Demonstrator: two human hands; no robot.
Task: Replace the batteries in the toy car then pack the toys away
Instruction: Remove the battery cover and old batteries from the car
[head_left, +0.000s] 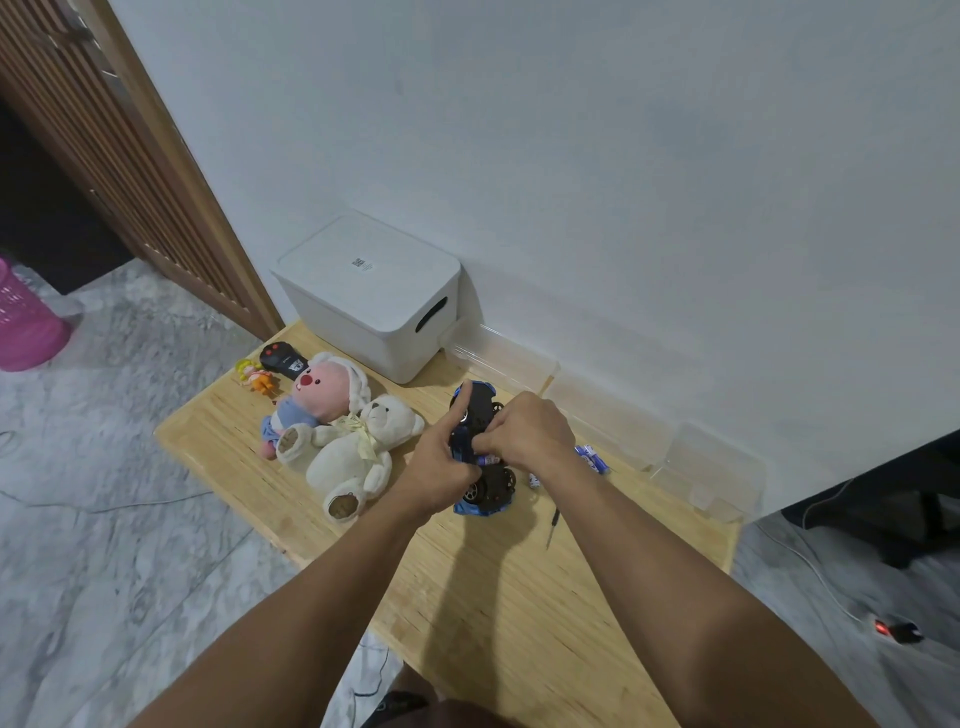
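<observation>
Blue plastic edges a toy car (480, 457) that lies upside down near the middle of a pale wooden table (519, 597), its black underside and wheels facing up. A person's left hand (439, 467) grips the car's side, fingers curled around the body with one finger stretched along the chassis. The right hand (524, 434) curls over the open battery bay, fingertips pinching a battery (489, 459) that is partly seated there. To do this well, the left hand should probably hold the car steady while the right presses the battery flat, matching its ends to the contacts. Spare batteries (592, 457) lie just right of the car, and a small screwdriver (553, 525) rests nearer the person. To the left lie a white teddy bear (358, 452), a pink plush toy (317, 389), a small doll (254, 376) and a black remote (280, 358). A closed white storage box (374, 296) sits against the wall behind.
</observation>
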